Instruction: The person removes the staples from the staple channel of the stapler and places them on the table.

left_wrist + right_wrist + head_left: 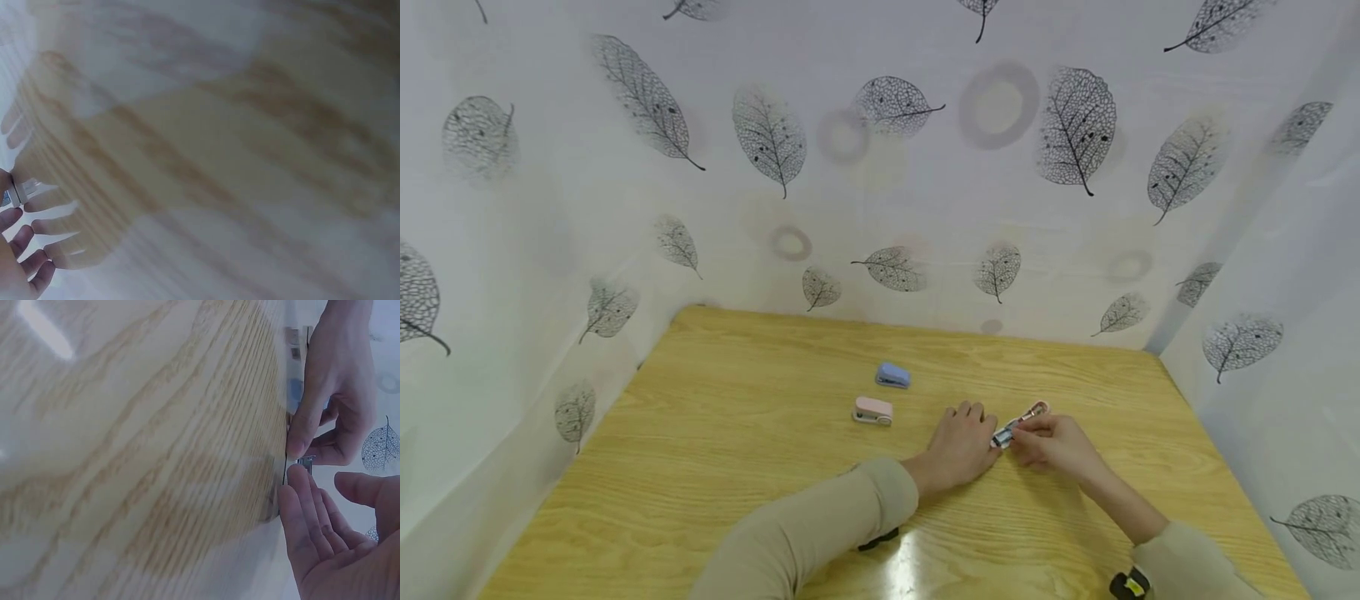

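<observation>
A small stapler (pixel 1002 437) with a bare metal section lies unfolded at an angle between my hands, its pale pinkish far end (pixel 1039 408) pointing away to the right. My left hand (pixel 962 443) rests low on the table and holds the near end between thumb and forefinger. From the other side, the thumb and fingertips of my right hand (pixel 1058 446) pinch it around the middle, covering part of it. In the right wrist view a metal end (pixel 305 462) shows between the two hands. Only fingers (pixel 22 240) and a sliver of metal show at the left wrist view's edge.
Left of my hands sit a pink stapler (pixel 872 410) and, behind it, a blue stapler (pixel 892 375). The glossy wood-grain table (pixel 737 392) meets leaf-printed cloth (pixel 910 192) at the back and sides. A dark strap (pixel 1129 583) circles my right wrist.
</observation>
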A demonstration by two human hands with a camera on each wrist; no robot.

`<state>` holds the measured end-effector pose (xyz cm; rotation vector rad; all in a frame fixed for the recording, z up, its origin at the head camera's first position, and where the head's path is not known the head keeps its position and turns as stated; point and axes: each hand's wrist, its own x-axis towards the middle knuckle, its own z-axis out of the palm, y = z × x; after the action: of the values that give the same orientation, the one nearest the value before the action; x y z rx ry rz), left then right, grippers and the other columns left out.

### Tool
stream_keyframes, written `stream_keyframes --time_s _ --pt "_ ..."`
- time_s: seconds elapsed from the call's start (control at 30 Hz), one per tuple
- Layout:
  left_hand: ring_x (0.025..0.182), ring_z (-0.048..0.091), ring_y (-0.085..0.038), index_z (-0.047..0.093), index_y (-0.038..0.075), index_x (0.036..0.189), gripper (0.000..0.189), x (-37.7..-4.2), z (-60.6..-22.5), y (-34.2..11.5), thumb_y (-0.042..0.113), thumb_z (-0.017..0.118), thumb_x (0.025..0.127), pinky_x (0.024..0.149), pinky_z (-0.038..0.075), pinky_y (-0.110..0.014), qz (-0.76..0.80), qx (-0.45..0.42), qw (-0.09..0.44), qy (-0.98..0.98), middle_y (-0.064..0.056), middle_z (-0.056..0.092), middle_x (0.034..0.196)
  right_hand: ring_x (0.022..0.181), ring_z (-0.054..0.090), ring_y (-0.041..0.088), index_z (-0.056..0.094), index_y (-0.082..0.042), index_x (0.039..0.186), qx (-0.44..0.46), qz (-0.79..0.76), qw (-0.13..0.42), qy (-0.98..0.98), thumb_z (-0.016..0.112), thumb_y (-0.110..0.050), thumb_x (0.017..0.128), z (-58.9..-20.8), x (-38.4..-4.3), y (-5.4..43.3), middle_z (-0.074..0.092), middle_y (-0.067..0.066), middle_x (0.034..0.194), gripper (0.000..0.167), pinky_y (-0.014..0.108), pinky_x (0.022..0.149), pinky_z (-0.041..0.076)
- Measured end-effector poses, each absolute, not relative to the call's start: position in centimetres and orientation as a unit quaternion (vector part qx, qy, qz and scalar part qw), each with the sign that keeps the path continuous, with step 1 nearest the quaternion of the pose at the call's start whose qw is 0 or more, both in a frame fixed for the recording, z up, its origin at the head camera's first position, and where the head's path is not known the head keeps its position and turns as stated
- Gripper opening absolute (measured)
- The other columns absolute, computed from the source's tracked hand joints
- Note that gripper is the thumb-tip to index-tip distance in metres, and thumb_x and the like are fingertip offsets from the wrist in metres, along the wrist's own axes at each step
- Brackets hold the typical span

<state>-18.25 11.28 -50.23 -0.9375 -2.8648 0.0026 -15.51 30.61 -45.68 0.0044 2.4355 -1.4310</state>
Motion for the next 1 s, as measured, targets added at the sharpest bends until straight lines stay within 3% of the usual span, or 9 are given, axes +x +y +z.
stream_keyframes --time_s 0.47,0.8,1.0 --pt "0.111 0.061 -0.012 0.066 0.026 0.129 0.042 -18.2 -50.2 11.3 0.058 0.057 0.104 0.089 0.052 -0.029 -0.005 -0.309 0.055 -0.949 0.005 0.066 0.122 0.07 0.077 0.016 0.067 0.018 0.12 0.019 -0.466 0.139 0.874 0.064 -0.013 0.105 -46.1 -16.4 29.4 0.081 0.018 0.089 0.035 0.031 0.063 0.063" --pt "0.11 0.06 -0.011 0.066 0.026 0.128 0.041 -18.2 -50.1 11.3 0.058 0.058 0.104 0.088 0.052 -0.029 -0.005 -0.31 0.049 -0.949 0.005 0.066 0.12 0.072 0.077 0.017 0.069 0.014 0.115 0.026 -0.475 0.144 0.868 0.068 -0.013 0.102 -46.1 -16.2 29.4 0.081 0.015 0.088 0.031 0.031 0.063 0.063" --pt "0.107 0.06 -0.011 0.067 0.027 0.124 0.039 -18.3 -50.2 11.3 0.059 0.059 0.103 0.086 0.051 -0.028 -0.003 -0.308 0.053 -0.95 0.006 0.066 0.117 0.077 0.079 0.019 0.067 0.016 0.12 0.013 -0.494 0.171 0.852 0.064 -0.015 0.105 -45.7 -16.3 30.0 0.081 0.017 0.093 0.034 0.035 0.07 0.065"
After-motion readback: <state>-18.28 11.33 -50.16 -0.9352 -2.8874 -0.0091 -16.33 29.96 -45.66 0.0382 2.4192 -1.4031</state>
